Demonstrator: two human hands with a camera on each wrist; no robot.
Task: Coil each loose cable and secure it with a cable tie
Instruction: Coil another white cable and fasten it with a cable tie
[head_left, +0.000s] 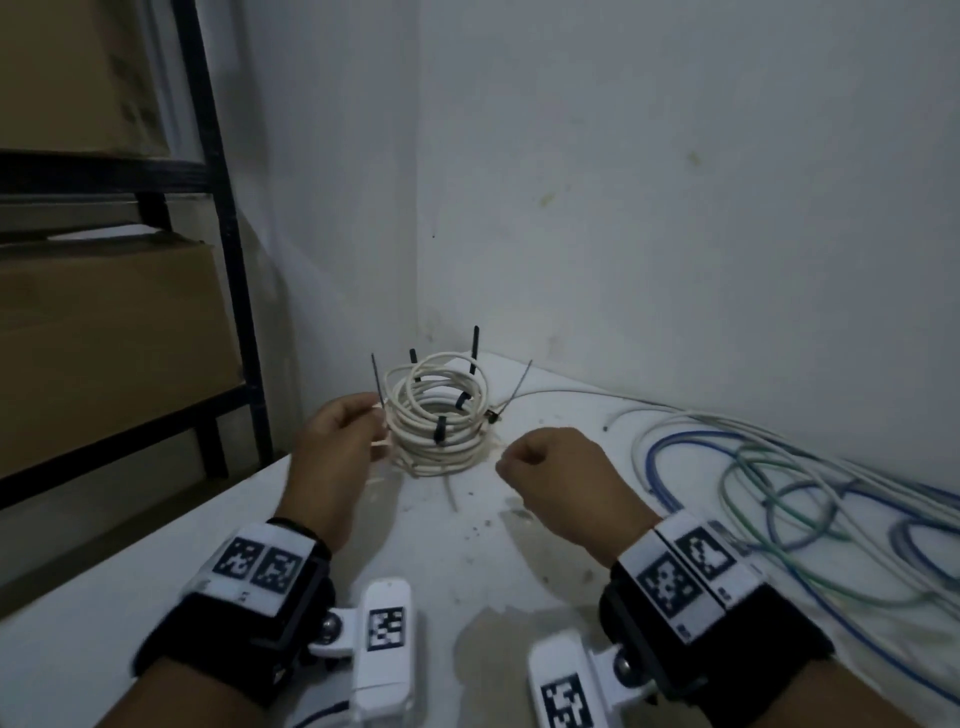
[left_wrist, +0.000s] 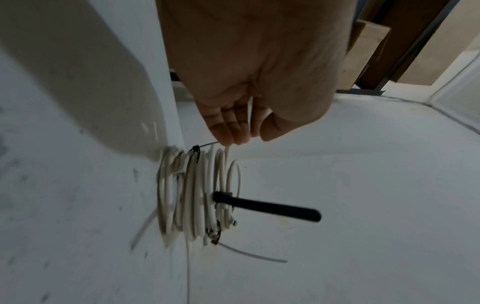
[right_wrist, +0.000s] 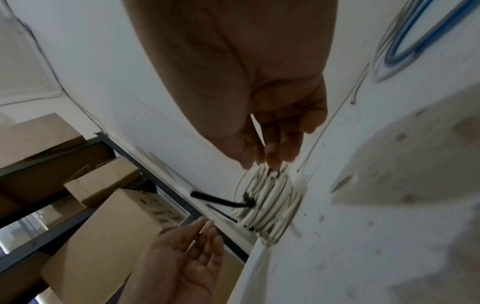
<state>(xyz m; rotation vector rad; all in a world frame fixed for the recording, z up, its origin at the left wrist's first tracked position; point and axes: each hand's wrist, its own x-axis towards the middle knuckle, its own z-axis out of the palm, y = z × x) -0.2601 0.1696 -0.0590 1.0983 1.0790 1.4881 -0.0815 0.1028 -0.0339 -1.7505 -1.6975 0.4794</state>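
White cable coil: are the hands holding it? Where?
Yes. The left hand pinches a thin white strand at the coil's left side, the right hand another at its right. Tie or cable end, I cannot tell.

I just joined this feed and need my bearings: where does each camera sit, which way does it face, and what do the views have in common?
Head: worn on the head, looking down at the white cable coil on the table; both hands and wristbands show.
Left wrist: looks along the left hand toward the coil; its fingers pinch a white strand.
Right wrist: looks along the right hand at the coil, shelving beyond; the left hand shows below.
Shared: all three show the coil with its black cable ties.
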